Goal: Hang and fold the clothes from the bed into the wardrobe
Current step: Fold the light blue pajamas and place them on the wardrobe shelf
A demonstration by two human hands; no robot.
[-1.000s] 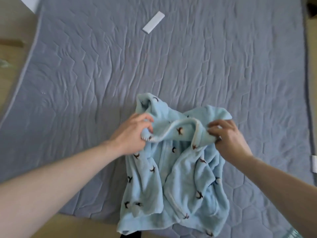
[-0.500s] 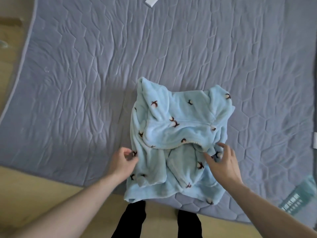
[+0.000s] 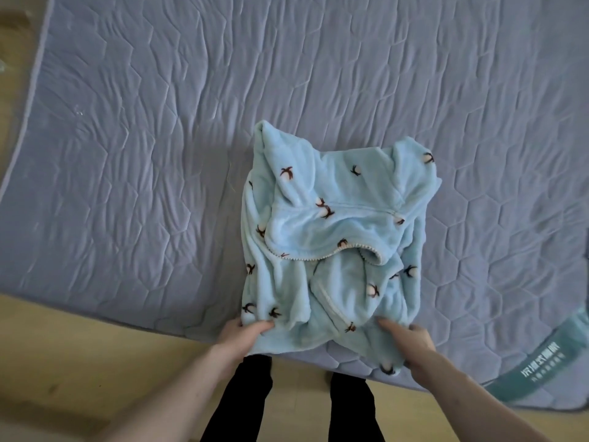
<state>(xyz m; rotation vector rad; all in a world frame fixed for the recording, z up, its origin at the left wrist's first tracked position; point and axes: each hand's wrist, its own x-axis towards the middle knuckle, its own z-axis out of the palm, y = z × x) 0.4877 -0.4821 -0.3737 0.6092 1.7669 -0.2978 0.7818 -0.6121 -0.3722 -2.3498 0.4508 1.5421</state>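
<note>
One garment [image 3: 338, 244], light blue with small dark prints, lies in the lower middle of the frame. One bed [image 3: 159, 138] fills most of the picture. Two hands show at the bottom: one left hand [image 3: 243, 334] and one right hand [image 3: 406, 344]. Two dark-clad legs [image 3: 237, 403] stand between the arms. One green label [image 3: 541, 362] sits at the lower right.

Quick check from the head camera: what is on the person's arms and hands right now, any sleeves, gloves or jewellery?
Both forearms are bare up to the frame edge, with no sleeves showing. The left hand and right hand wear no gloves; no rings, watch or bracelets are visible.
</note>
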